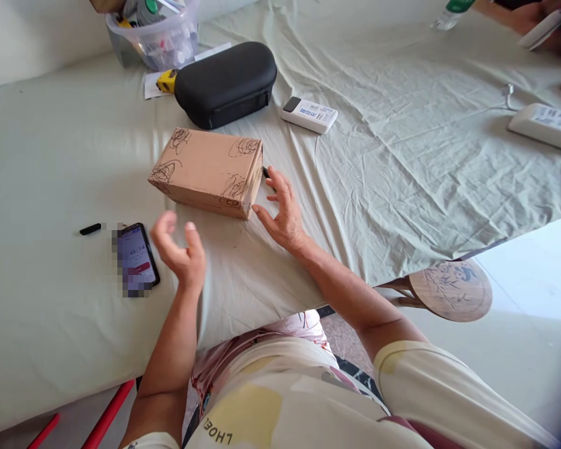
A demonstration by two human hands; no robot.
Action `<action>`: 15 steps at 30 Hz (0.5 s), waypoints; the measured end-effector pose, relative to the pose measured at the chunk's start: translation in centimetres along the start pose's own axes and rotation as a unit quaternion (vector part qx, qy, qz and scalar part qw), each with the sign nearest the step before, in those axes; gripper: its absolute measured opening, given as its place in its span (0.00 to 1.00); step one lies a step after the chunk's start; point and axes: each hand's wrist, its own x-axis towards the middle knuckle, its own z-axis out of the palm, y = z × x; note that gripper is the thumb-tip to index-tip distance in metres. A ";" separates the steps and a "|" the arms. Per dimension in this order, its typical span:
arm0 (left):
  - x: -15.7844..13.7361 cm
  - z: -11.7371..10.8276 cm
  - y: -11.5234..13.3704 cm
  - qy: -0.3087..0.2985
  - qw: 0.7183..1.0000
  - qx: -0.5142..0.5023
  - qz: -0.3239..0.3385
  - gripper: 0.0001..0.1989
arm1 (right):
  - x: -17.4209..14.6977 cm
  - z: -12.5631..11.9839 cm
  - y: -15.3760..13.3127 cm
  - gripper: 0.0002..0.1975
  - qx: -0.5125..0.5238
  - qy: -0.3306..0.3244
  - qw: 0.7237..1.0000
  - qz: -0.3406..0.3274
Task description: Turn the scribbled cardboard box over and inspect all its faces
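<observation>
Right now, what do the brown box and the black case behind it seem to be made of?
The brown box looks like matte cardboard: dull tan faces, folded edges, pen scribbles. The black case seems fabric-covered and semi-rigid: matte weave, rounded shell, zipper seam.

The box (208, 171), left of centre in the frame, was tan cardboard with dark scribbled swirls at its corners. Above it lay a black case (225, 84) and a white remote (309, 115) with blue print. The sheet (402, 156) over the table was pale grey-green. At lower left sat a black phone (138, 259) with a red patch on its screen, and a small black cap (90, 229). The stool (450, 290) at lower right was brown wood with bluish drawing
</observation>
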 end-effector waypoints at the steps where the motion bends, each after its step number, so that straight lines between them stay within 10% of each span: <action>1: 0.9 -0.4 -1.0 0.019 0.999 0.010 -0.034 0.27 | 0.0 0.1 -0.3 0.41 -0.002 -0.014 1.000 -0.017; 5: 3.3 -0.8 -5.1 -0.033 0.983 -0.076 -0.163 0.45 | -0.2 1.5 -0.8 0.44 0.012 -0.052 0.997 -0.055; 15: 4.2 1.3 -8.8 -0.160 0.961 -0.151 -0.168 0.62 | -0.1 2.6 0.9 0.49 -0.025 -0.055 0.998 -0.010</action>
